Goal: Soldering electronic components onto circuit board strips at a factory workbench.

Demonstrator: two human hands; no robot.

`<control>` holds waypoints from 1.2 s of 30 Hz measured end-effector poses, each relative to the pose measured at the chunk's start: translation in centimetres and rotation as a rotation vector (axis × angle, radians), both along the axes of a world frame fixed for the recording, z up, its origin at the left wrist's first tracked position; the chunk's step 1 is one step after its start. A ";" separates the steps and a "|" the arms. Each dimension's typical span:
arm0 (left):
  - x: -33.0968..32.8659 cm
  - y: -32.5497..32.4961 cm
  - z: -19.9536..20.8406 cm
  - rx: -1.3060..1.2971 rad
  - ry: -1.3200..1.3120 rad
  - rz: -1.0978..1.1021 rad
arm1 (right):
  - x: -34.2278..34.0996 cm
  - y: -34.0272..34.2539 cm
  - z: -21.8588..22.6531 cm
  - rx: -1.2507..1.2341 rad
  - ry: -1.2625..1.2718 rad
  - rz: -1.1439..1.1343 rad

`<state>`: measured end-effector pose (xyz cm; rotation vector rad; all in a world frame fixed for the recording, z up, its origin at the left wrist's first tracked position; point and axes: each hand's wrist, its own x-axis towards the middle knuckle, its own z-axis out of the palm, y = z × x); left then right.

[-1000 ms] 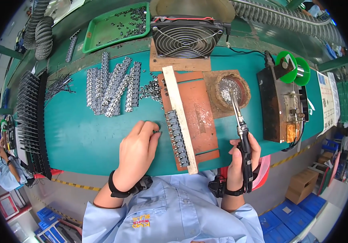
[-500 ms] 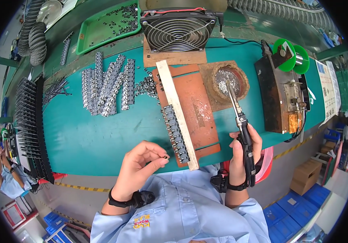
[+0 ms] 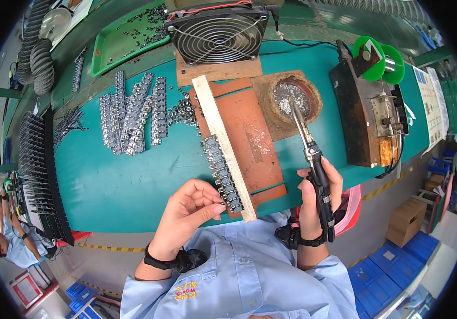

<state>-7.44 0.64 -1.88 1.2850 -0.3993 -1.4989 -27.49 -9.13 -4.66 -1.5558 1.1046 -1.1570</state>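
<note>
My left hand pinches a small metal component, mostly hidden by the fingertips, at the near end of a strip of small circuit boards. That strip lies along a pale wooden bar on a reddish-brown board, with small metal parts along its left edge. In my right hand is a soldering iron, its bent tip pointing away from me over a round pot holding silvery solder bits. Loose small components are heaped left of the board.
Several finished-looking board strips lie at the left, near a black rack of pins. A fan stands behind the board, a green tray at the far left. On the right is a metal box with a green solder spool.
My left hand has brought the small component right to the near end of the board strip. The soldering iron stays over the pot. The whole view has shifted slightly.
</note>
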 end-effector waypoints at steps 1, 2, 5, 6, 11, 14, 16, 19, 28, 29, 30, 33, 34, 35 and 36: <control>0.0 -0.1 0.0 0.000 0.000 -0.007 | 0.0 0.0 0.0 0.002 -0.004 0.004; 0.0 -0.2 0.0 0.000 -0.001 -0.014 | 0.0 0.0 0.0 0.005 -0.004 0.001; -0.1 -0.4 0.1 0.011 0.014 -0.014 | 0.0 0.0 -0.1 0.001 -0.016 0.007; -0.1 -0.4 0.2 0.016 0.021 -0.012 | 0.0 -0.1 -0.1 0.004 -0.016 0.006; -0.1 -0.5 0.1 0.018 0.021 -0.016 | 0.0 0.0 -0.1 -0.001 -0.010 -0.003; 0.0 -0.5 0.1 0.029 0.020 -0.044 | -0.1 0.0 -0.1 0.005 -0.009 0.005; 0.1 -0.4 0.1 0.029 0.028 -0.041 | 0.0 0.1 0.0 0.028 -0.017 -0.007; 0.2 -0.4 0.0 0.028 0.048 -0.038 | 0.1 0.1 0.2 0.038 -0.020 -0.019; 1.0 -0.4 -0.4 -0.007 0.145 -0.098 | -2.8 2.1 0.3 0.003 -0.130 0.095; 1.0 -0.3 -0.3 -0.007 0.149 -0.102 | -3.5 2.3 0.3 -0.012 -0.165 0.156; 1.0 -0.4 -0.4 -0.007 0.154 -0.110 | -4.1 2.2 0.4 -0.011 -0.161 0.161; 0.7 -0.6 -0.2 0.012 0.146 -0.072 | -5.4 1.7 1.3 -0.304 -0.075 0.427; 0.7 -0.7 -0.2 0.023 0.140 -0.056 | -5.4 1.7 1.6 -0.303 -0.073 0.431; 0.7 -0.7 -0.3 0.022 0.143 -0.054 | -5.4 1.7 2.0 -0.322 -0.054 0.486; 0.7 -0.6 -0.3 0.020 0.141 -0.056 | -5.5 1.7 2.4 -0.340 -0.036 0.540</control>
